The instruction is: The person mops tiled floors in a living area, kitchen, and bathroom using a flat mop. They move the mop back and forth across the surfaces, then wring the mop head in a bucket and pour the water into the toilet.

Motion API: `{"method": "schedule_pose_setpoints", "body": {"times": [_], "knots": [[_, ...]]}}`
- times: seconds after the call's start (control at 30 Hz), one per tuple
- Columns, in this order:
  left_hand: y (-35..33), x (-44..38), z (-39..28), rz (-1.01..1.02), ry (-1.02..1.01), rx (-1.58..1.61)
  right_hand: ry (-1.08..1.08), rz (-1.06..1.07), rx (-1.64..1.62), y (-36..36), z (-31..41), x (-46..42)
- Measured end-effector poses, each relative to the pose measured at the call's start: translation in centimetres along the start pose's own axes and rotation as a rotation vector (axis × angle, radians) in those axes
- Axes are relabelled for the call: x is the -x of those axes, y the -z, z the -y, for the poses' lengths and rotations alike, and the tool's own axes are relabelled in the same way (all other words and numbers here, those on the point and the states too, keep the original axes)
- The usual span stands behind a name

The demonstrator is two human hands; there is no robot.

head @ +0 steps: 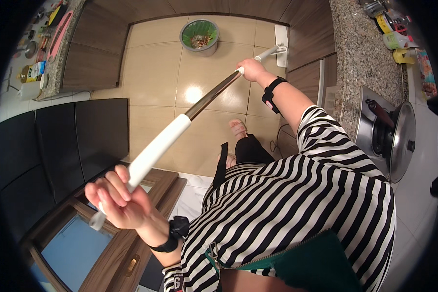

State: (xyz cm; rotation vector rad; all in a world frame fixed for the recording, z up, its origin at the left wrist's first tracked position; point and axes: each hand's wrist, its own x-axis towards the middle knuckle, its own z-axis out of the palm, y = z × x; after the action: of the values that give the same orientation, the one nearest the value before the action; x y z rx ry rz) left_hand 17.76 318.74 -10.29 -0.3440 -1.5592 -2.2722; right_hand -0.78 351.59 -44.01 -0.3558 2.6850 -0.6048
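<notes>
A flat mop's handle (160, 149) runs diagonally across the view, with a white grip and a shiny metal shaft (213, 95). Around the upper end of the white grip curls my left hand (122, 200), at the lower left. My right hand (253, 69) grips the pole farther down, at a white joint near the mop end. The white mop head (281, 60) rests on the tiled floor (149, 80), along the base of the right-hand cabinets. Each wrist wears a black band.
A grey waste bin (208, 50) with a green liner and scraps stands on the floor at the far side. Brown cabinets (95, 65) border the floor. At right, a lidded pan (403, 142) sits on a stove by the granite counter (361, 54). A wood-framed door (109, 262) is lower left.
</notes>
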Motion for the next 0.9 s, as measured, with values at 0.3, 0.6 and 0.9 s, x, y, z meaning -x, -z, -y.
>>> {"method": "schedule_pose_setpoints", "body": {"times": [0.3,0.6,0.9], "knots": [[6.0,11.1,-9.0,-0.438,0.025,-0.048,0.250,0.227,0.034,-5.9,10.7,2.5],[10.2,25.0,-26.7,-0.646,-0.125,-0.181,0.512,0.459,0.033,-13.4,30.4,13.5],[5.0,32.1,-40.7,-0.512,-0.299,-0.672,0.827,0.391,-0.358,-20.5,46.3,24.9]]}}
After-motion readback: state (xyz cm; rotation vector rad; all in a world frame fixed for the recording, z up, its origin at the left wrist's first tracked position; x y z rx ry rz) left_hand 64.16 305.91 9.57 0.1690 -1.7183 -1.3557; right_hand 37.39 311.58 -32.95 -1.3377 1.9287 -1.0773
